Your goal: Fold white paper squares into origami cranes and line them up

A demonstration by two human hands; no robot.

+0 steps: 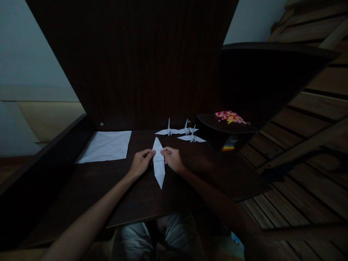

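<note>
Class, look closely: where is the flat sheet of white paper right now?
In the head view, the flat sheet lies on the dark desk toward the left, between the side panel and the left hand.

Three paper cranes (186, 131) blocked the way beyond the right hand (173, 159), while the dark desktop (143, 140) offered a narrow lane between the left hand (141, 161) and a white sheet (106, 146), and wider room toward the corner shelf (208, 121).

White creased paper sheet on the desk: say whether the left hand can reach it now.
Probably yes: only dark wooden desktop shows between the left hand and the sheet, though that hand is holding a long white folded-paper shape.
</note>
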